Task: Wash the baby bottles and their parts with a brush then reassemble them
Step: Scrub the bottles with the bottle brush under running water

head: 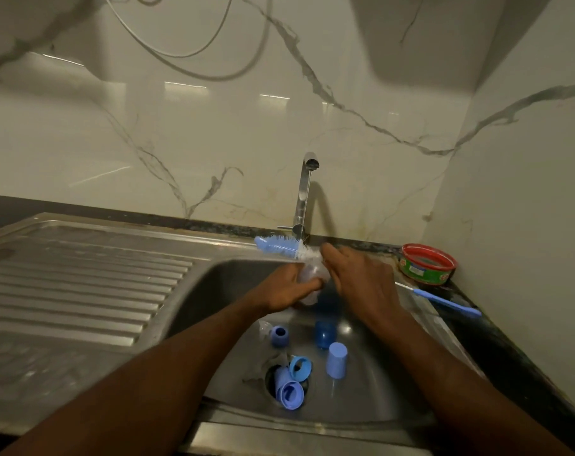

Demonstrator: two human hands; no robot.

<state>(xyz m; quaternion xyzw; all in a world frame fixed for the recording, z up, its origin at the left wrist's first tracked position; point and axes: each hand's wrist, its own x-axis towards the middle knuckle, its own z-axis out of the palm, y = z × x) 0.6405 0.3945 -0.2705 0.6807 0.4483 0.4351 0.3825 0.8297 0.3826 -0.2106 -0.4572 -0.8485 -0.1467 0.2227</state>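
Bottle [307, 283] between both hands [325, 284]

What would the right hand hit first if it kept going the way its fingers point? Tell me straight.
The right hand points up and left toward the back of the sink. Its fingertips are already at the bottle brush; beyond that comes the tap, though depth is hard to judge.

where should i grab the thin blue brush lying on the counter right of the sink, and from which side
Pinch the thin blue brush at the middle of its blue handle, coming straight down from above. It lies flat on the dark counter, its wire tip pointing toward the sink. The red tub sits behind it, so the near side looks freer.
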